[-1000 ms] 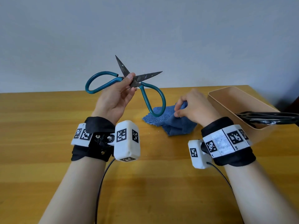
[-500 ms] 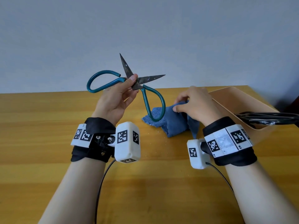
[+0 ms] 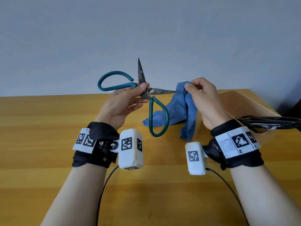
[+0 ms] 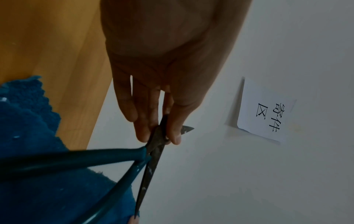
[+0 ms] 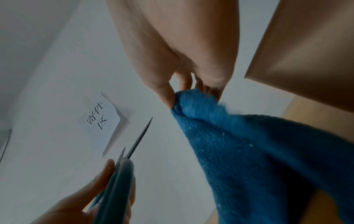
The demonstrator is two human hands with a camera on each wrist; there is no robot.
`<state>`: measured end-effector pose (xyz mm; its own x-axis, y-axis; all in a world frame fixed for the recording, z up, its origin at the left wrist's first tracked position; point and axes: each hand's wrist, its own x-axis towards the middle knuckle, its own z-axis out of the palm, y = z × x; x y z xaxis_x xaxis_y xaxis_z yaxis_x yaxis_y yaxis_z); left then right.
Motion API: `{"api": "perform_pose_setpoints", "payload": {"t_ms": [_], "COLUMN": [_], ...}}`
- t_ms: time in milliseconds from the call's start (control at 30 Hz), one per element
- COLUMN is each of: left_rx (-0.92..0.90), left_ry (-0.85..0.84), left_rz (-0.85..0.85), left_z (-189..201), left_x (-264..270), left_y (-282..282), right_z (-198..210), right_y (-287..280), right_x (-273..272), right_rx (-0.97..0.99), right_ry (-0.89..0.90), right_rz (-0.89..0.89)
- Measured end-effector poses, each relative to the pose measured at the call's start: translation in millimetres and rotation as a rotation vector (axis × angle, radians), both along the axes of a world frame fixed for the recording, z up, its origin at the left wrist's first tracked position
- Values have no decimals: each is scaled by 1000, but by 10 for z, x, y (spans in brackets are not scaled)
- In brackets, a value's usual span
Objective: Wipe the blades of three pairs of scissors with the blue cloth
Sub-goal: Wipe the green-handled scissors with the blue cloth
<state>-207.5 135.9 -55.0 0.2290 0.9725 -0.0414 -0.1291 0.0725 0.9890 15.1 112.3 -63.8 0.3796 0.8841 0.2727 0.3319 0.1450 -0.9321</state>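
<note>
Left hand (image 3: 123, 103) pinches teal-handled scissors (image 3: 146, 93) at pivot, thumb against fingers, held above tabletop (image 3: 40, 128). Blades spread: one points up, other points right, tip just at blue cloth (image 3: 182, 103). Right hand (image 3: 205, 98) pinches cloth's top fold between thumb and fingers; cloth hangs down, lower end trailing on tabletop. Beige bin (image 3: 241, 103) at right, dark scissors (image 3: 268, 123) lying across its rim. Paper note (image 4: 266, 110) on wall.

Tarnished metal scissors (image 3: 146, 88), fuzzy cloth (image 3: 182, 108), wood table (image 3: 48, 128).
</note>
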Motion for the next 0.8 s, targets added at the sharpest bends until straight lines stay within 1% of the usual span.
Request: {"api": "perform_pose_setpoints", "payload": {"t_ms": [167,300,400,600,800], "left_rx": [7,26,39,32,28], "left_ry": [64,115,150,184,211], "left_rz": [-74,-120,-144,-151,-139], "left_z": [-20,-29,-42,-68,-58], "left_x": [3,17,38,54,75], "left_y": [-13,-17,-17,-15,-33], "right_z": [9,63,111,136,127], "right_y": [2,-34,-72,-100,-142], "right_x": [-4,-17,-36,-50,-153], "right_rx": [-64,-90,-123,-159,-202], "right_ry": [249,379,460,474,333], "right_rz": [28,93,175,331,492]}}
